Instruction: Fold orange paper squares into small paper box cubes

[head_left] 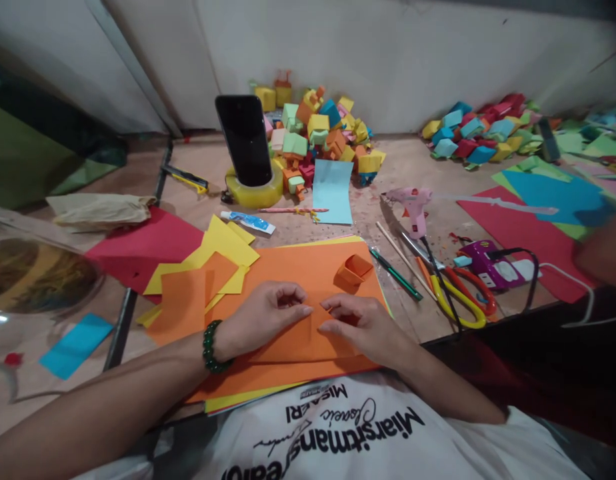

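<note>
Both my hands meet over a stack of coloured sheets (268, 263) with orange on top. My left hand (268, 317), wearing a green bead bracelet (213, 347), has its fingers curled and its thumb stretched toward the right hand. Facing it, my right hand (365, 327) is bent, thumb below the fingers. Between the fingertips lies orange paper (314, 327), which they seem to pinch; its edges blend into the orange sheet underneath. Just beyond my right hand sits a small folded orange paper box (355, 269). Loose orange paper pieces (181, 300) lie left of my left hand.
A phone (245, 140) stands in a tape roll (255, 190) before a heap of paper cubes (313, 127). To the right are a green pen (395, 273), scissors (458, 303), a pink glue gun (415, 207) and a purple power adapter (488, 263) with cables.
</note>
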The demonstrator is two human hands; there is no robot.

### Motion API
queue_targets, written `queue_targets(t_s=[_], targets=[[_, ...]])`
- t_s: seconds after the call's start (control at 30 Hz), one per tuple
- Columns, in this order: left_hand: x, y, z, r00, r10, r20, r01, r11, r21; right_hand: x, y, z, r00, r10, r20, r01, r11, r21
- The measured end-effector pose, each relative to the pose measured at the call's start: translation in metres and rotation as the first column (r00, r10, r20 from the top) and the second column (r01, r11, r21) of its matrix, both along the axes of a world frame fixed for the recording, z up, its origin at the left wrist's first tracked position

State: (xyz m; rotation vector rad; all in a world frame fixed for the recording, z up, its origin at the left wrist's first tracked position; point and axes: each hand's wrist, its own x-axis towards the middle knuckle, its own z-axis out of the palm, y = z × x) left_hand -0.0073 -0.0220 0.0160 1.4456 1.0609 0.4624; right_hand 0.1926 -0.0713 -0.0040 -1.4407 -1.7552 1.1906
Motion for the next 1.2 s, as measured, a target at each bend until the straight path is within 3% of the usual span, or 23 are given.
queue_targets(t_s=[0.37,0.57,0.63,0.7,0.73,0.8,0.87,0.93,0.97,1.03,1.2], targets=[[-0.001,0.0,0.004,1.0,0.01,-0.007,-0.01,1.0,0.022,0.001,0.0,-0.003,0.997,0.005,-0.071,-0.006,1.0,-0.014],[-0.002,0.002,-0.001,0.997,-0.019,-0.068,0.029,0.989,0.142,-0.001,0.001,0.0,0.999,-0.012,-0.03,0.013,0.999,0.039],[-0.002,0.002,-0.005,0.991,-0.021,-0.129,0.053,0.966,0.253,-0.002,0.001,-0.001,1.0,-0.02,0.013,0.018,0.994,0.109],[-0.003,0.0,-0.007,0.969,0.021,-0.248,0.102,0.876,0.472,-0.002,0.003,-0.003,0.996,-0.034,0.082,0.017,0.979,0.202],[-0.003,-0.002,-0.007,0.948,0.052,-0.313,0.153,0.79,0.594,-0.001,0.004,-0.005,0.992,-0.042,0.117,0.011,0.967,0.254],[-0.003,-0.006,-0.007,0.903,0.053,-0.427,0.327,0.559,0.762,-0.001,0.006,-0.009,0.983,-0.056,0.177,-0.011,0.933,0.359],[-0.003,-0.011,-0.005,0.851,-0.042,-0.523,0.507,0.329,0.797,-0.001,0.007,-0.014,0.972,-0.071,0.224,-0.039,0.89,0.455],[-0.002,-0.014,-0.004,0.786,-0.141,-0.601,0.618,0.183,0.765,-0.002,0.007,-0.017,0.959,-0.09,0.267,-0.068,0.847,0.528],[-0.002,-0.016,-0.003,0.76,-0.166,-0.629,0.65,0.154,0.744,-0.003,0.007,-0.019,0.952,-0.101,0.288,-0.08,0.829,0.554],[-0.002,-0.017,-0.001,0.716,-0.199,-0.669,0.698,0.162,0.698,-0.004,0.007,-0.021,0.937,-0.116,0.329,-0.106,0.804,0.585],[-0.007,-0.017,0.007,0.644,-0.314,-0.698,0.764,0.309,0.566,-0.002,0.005,-0.016,0.872,-0.125,0.473,-0.196,0.797,0.571]])
